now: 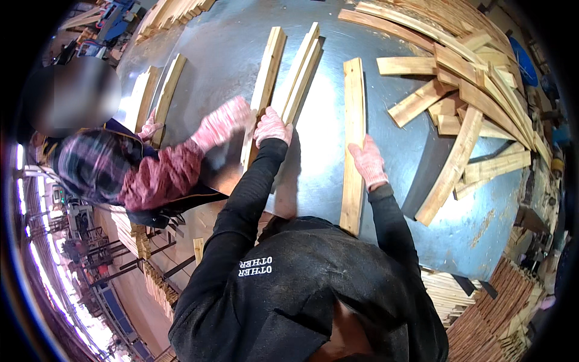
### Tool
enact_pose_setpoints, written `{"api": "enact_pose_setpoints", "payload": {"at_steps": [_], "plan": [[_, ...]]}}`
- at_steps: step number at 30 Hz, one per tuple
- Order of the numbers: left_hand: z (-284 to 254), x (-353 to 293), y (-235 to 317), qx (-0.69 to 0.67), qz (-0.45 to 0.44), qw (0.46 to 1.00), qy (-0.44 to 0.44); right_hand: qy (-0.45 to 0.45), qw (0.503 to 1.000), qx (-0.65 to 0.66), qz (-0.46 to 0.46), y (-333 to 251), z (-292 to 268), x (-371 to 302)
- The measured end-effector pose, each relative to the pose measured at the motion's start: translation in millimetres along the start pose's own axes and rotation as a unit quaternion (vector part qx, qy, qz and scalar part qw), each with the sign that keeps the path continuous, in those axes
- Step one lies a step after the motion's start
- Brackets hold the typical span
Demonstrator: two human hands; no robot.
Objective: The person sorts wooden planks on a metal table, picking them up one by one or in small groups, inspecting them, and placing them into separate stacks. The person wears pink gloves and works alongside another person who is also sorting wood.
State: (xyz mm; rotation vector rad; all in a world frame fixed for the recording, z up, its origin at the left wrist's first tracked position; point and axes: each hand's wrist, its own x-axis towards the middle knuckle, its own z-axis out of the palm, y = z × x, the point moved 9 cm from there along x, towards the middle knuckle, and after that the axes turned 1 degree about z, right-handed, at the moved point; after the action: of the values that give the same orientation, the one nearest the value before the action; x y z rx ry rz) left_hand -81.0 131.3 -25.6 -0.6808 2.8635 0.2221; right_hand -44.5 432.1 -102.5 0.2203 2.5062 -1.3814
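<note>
Both of my hands wear pink knit gloves. My left hand (272, 128) is closed around the near end of a pair of light wooden strips (300, 72), which lie side by side on the metal table (322, 181). To the right, my right hand (368, 161) grips the right edge of a single wooden board (353, 108) lying lengthwise toward me. Its fingertips rest on the board's top. Just left of my left hand is another pair of strips (265, 84), with a co-worker's gloved hand (223, 123), blurred, at its side.
A loose heap of boards (464, 102) covers the table's right side. The co-worker (126, 166) stands at the left, other hand (149, 127) by more strips (169, 90). Strips (175, 15) lie at the far left edge. Stacked wood (494, 308) stands below the table at the right.
</note>
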Motion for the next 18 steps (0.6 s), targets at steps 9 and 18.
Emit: {"api": "enact_pose_setpoints", "payload": {"at_steps": [9, 18], "plan": [[51.4, 32.7, -114.9, -0.006, -0.100, 0.995, -0.001, -0.026, 0.997, -0.061, 0.040, -14.1, -13.6, -1.0], [-41.0, -137.3, 29.3, -0.056, 0.439, 0.873, 0.204, -0.052, 0.900, -0.366, -0.232, -125.7, -113.3, 37.0]]}}
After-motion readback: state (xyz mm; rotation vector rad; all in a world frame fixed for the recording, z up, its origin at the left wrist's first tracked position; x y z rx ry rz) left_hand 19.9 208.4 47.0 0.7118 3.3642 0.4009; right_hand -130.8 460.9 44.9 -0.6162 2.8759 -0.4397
